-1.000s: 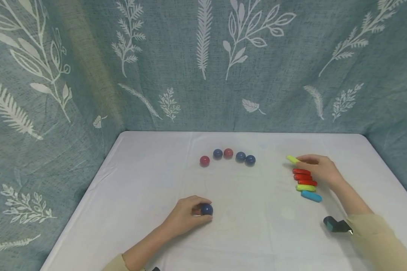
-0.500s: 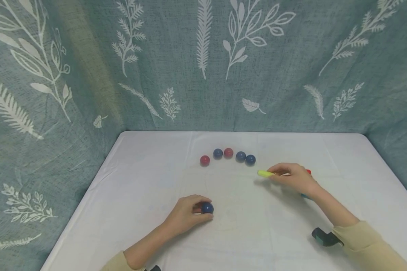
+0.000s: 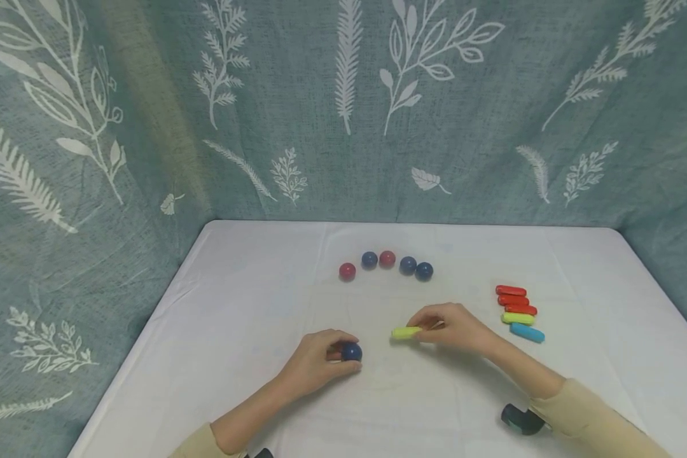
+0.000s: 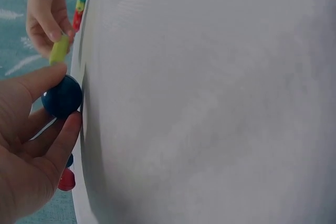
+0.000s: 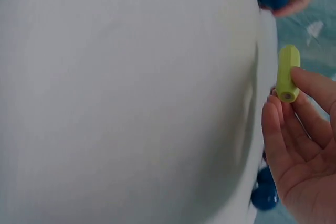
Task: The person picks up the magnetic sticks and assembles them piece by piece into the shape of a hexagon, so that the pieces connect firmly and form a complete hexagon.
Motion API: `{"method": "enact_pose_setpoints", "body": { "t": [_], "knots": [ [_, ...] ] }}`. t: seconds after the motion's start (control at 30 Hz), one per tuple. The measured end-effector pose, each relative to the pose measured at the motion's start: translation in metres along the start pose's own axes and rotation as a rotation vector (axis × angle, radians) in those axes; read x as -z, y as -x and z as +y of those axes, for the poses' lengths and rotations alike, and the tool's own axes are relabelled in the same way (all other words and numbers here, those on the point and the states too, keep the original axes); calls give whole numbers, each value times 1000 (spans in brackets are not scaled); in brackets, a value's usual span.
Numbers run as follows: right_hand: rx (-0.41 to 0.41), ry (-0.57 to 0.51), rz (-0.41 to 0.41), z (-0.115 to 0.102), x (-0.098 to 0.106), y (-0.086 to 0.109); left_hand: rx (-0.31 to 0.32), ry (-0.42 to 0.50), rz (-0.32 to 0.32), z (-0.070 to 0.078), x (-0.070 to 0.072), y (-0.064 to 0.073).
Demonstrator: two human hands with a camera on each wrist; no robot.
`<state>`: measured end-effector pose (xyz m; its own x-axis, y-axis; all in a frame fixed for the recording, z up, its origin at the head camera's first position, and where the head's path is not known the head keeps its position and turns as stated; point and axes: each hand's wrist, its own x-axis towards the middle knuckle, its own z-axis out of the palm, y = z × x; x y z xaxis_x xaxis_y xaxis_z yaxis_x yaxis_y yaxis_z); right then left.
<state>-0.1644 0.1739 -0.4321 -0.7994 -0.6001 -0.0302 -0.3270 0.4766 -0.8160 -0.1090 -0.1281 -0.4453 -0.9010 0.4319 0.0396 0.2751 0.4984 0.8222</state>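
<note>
Near the middle of the table, my left hand (image 3: 317,361) pinches a dark blue ball (image 3: 352,352) between thumb and fingers; the left wrist view shows the same blue ball (image 4: 63,97) up close. To its right, my right hand (image 3: 451,327) holds a short yellow-green stick (image 3: 405,333) by one end, its free end pointing at the ball. Seen from the right wrist, the yellow-green stick (image 5: 287,74) is faceted with a small hole in its end, gripped between thumb and fingertips. A gap separates stick and ball.
Behind the hands, red balls (image 3: 347,271) and blue balls (image 3: 424,271) lie in a loose arc. At the right are several red sticks (image 3: 512,299), a yellow-green one (image 3: 518,318) and a blue one (image 3: 527,333). A patterned curtain (image 3: 320,108) hangs behind the white table (image 3: 252,280).
My right hand has carried the yellow-green stick away from the row of sticks, leftward and nearer, to beside the blue ball. My left hand stays in place with the ball.
</note>
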Motion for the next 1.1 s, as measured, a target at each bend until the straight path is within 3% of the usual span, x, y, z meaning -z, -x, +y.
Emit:
{"method": "enact_pose_setpoints", "body": {
  "t": [0.4,1.1],
  "knots": [
    [53,-14,-68,-9,-30,-14,-14,36,-6,-1,-4,-1],
    [77,5,-67,-16,-36,-17,-23,35,17,-3,-6,-1]
  ]
}}
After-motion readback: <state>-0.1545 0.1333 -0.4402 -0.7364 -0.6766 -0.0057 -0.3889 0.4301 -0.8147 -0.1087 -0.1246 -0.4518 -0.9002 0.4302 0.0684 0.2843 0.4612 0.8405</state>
